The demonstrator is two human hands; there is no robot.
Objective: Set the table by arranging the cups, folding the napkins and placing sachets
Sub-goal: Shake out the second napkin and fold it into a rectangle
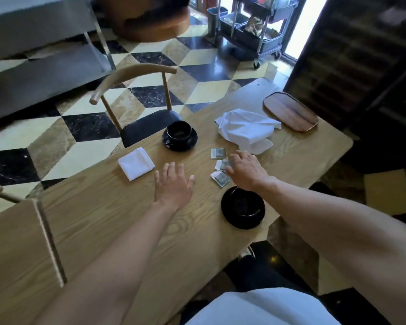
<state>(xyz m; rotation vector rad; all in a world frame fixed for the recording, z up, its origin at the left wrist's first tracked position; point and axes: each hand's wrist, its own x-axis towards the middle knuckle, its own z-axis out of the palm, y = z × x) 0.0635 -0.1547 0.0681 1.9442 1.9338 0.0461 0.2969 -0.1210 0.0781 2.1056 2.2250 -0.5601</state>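
Wooden desk (117, 221) fills the lower view; chequered floor beyond, one chair (136, 102) pushed in at the far edge. A tray (291, 114) sits near the desk's far right corner, apparently bare.

Unfolded napkin (246, 130), white, lies crumpled just short of the tray. Not yet folded. Folded napkin (136, 166) is a neat square near the far edge, left of centre.

Far cup (179, 134), black, stands on its saucer between the two napkins. Near cup (243, 207), also black on a saucer, sits close to the near edge, partly under the right forearm.

Sachets (218, 153): three visible in a loose line between the crumpled napkin and the near cup, flat on the wood.

Step in hand, by my reading: the sachets. One place looks part-set; the second napkin waits.

Right hand (246, 171) is over the middle sachet, fingers spread and curled down, touching or just about touching it; grip not closed on anything. Left hand (174, 182) hovers flat above bare wood, fingers splayed, holding nothing.

Next move calls for a fingertip pinch on a thin flat packet, likely sliding it first to lift an edge.
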